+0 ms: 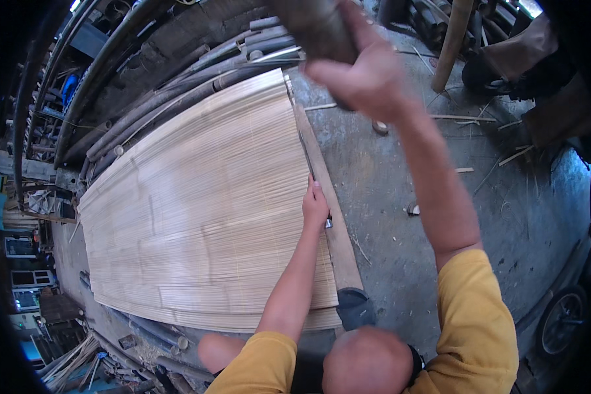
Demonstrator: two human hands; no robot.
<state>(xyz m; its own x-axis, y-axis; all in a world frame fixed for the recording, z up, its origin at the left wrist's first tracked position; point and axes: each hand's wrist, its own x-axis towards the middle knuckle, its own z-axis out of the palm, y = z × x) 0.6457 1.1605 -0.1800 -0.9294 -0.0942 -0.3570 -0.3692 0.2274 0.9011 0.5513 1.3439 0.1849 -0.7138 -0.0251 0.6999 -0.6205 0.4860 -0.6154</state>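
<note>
A wide panel of thin, pale bamboo slats (197, 197) lies in front of me. Along its right edge runs a narrow wooden board (338, 243). My left hand (316, 207) is closed around the handle of a long, dark-bladed knife (308, 154), whose blade lies along the slat ends, pointing away from me. The handle's metal end shows below the hand. Raised high at the top, my right hand (374, 75) grips a thick, dark brown block (318, 29). Motion blurs both, and the block's upper part is out of view.
Bamboo poles (236, 59) lie beyond the panel and more at its near left. Offcuts (515, 155) litter the concrete floor (400, 177) on the right. A post (453, 46) stands at the upper right, a wheel (563, 320) at the lower right. My knee (368, 361) is close to the panel.
</note>
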